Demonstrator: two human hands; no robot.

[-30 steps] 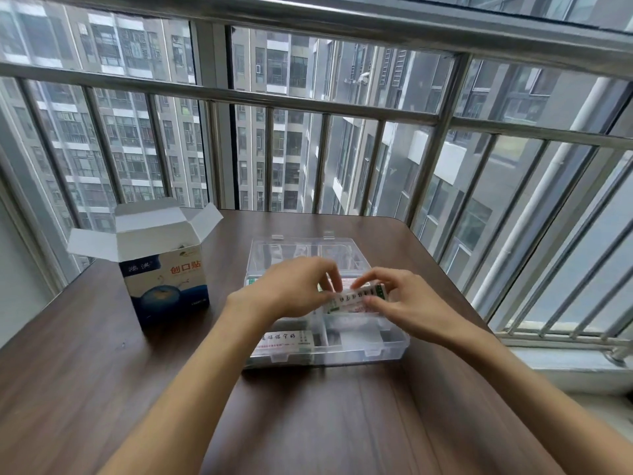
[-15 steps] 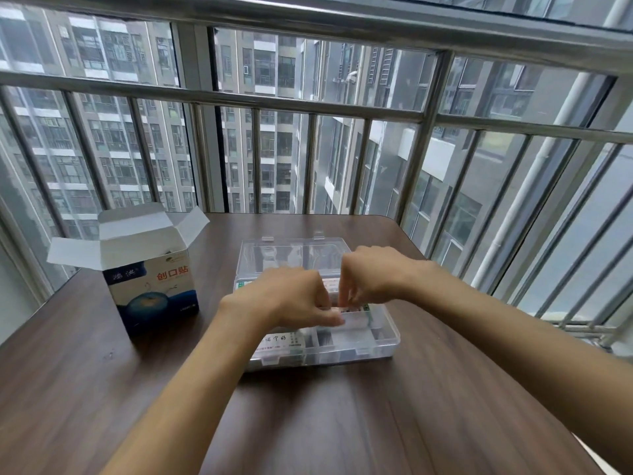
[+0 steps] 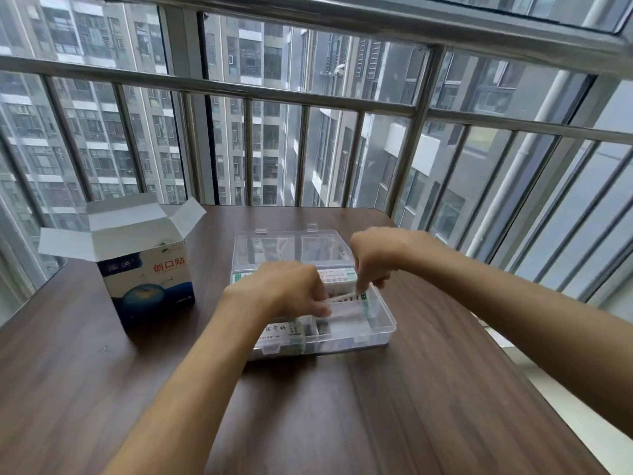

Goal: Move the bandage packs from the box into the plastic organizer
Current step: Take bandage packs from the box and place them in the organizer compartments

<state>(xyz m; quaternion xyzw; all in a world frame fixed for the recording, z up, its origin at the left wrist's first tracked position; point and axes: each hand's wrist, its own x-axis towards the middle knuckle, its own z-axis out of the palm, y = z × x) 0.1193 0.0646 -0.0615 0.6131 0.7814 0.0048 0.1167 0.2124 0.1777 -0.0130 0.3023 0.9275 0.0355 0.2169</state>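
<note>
Dark wood-grain worktop (image 3: 342,423) set against a barred window railing (image 3: 308,97), seen from the person's head. The clear plastic organizer (image 3: 383,332) lies open in the middle of the worktop, closer to the far edge than to the near one, its transparent lid (image 3: 291,246) folded back toward the railing. Both hands work above its middle compartments. The left hand (image 3: 284,291) curls its fingers over one end of a bandage pack (image 3: 346,305), and the right hand (image 3: 371,260), knuckles up, pinches the other end with its fingertips; each grip is thus closed on the same pack. The pack is a slim white strip with green and dark print at its right end. Its long axis runs roughly parallel to the worktop's far edge, left to right, with the right end tilted slightly upward; it sits just at the organizer's rim level, and whether it touches the dividers cannot be told. More packs lie flat in the organizer: one with printed characters (image 3: 279,332) in the near-left compartment, others (image 3: 337,275) in the far row, all with long axes running the same way. The box (image 3: 150,286), white and blue with red characters, stands upright near the worktop's left edge, flaps open, well apart from the organizer.
</note>
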